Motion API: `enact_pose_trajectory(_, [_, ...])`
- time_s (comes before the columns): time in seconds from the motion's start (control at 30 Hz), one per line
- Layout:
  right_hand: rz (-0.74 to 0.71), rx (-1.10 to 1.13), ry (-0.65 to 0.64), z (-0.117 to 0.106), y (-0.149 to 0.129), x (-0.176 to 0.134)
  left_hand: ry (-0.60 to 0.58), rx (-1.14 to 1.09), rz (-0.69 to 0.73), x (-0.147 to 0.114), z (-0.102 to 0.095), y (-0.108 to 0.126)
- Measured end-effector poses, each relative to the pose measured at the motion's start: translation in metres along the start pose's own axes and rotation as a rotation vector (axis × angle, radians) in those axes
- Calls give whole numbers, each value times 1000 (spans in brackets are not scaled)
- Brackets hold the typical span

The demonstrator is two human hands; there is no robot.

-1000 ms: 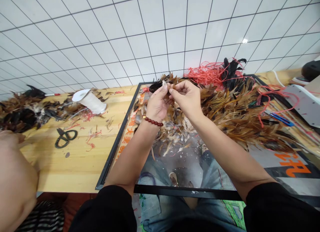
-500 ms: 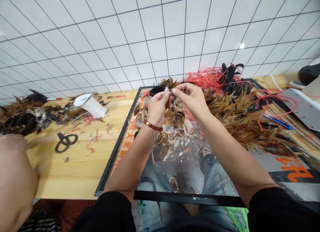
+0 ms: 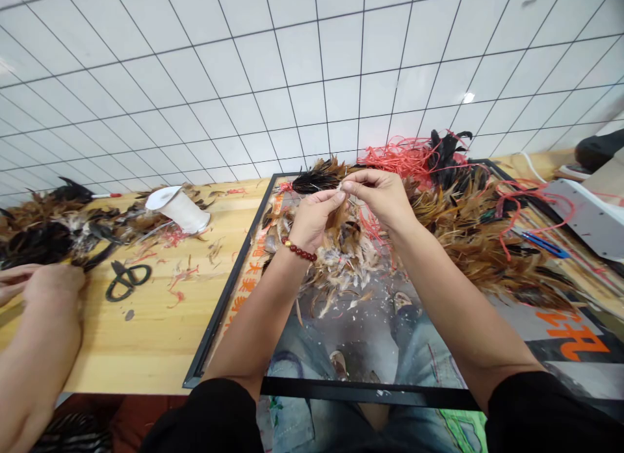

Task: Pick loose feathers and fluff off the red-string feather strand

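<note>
My left hand wears a bead bracelet and pinches a small brown feather that hangs below its fingertips. My right hand meets it there, thumb and finger closed at the feather's pale top end. Beneath both hands lies a heap of brown and cream feathers on a glass panel with a black frame. Behind my left hand rests a bundle of black feathers bound with pink string. To the right of my right hand spreads a bigger pile of brown feathers.
Tangled pink string lies at the back against the tiled wall. A white spool and black scissors are on the wooden table. A blue cutter lies right. A co-worker's arms reach in at left.
My hands have shifted slightly right, still pinched together, and the feather now hangs between them. The co-worker's arm has moved, and a second hand shows at the left edge.
</note>
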State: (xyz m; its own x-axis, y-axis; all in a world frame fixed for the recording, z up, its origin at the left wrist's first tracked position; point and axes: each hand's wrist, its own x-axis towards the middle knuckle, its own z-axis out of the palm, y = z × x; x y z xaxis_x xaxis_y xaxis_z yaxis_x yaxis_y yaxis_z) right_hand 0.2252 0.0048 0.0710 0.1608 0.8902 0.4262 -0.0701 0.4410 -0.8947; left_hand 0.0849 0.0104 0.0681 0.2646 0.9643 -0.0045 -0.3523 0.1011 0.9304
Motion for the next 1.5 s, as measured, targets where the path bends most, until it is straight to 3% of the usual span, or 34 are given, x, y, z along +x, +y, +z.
enact_pose_trajectory(0.1, [34, -32, 29, -3, 0, 1, 39, 15, 10, 0, 0, 1])
enact_pose_trajectory(0.17, [88, -47, -23, -5, 0, 1, 52, 42, 28, -1, 0, 1])
enact_pose_trajectory(0.27, [104, -32, -107, -4, -1, 0, 19, 107, 69, -3, 0, 1])
enact_pose_trajectory(0.37, [94, 9, -81, -2, -2, -1, 4, 100, 70, -2, 0, 0])
enact_pose_trajectory(0.57, [137, 32, 14, -5, -3, 1, 177, -97, 67, 6, -11, 6])
enact_pose_trajectory(0.67, [102, -66, 14, -7, -3, 2, 220, -48, 128, 6, -16, 11])
enact_pose_trajectory(0.9, [50, -136, -78, -6, -4, 0, -12, 224, 137, 0, -15, 11])
enact_pose_trajectory(1.07, [117, -183, -150, -8, -3, 0, 106, 126, 78, 7, -18, 10])
enact_pose_trajectory(1.27, [234, -174, -165, -12, -2, 2, 221, 31, 212, 9, -26, 18])
enact_pose_trajectory(1.37, [218, -146, -211, -13, -5, 1, 138, 95, 168, 7, -28, 19])
enact_pose_trajectory(1.5, [134, -149, -274, -12, -10, -2, -124, 144, -61, 4, -25, 18])
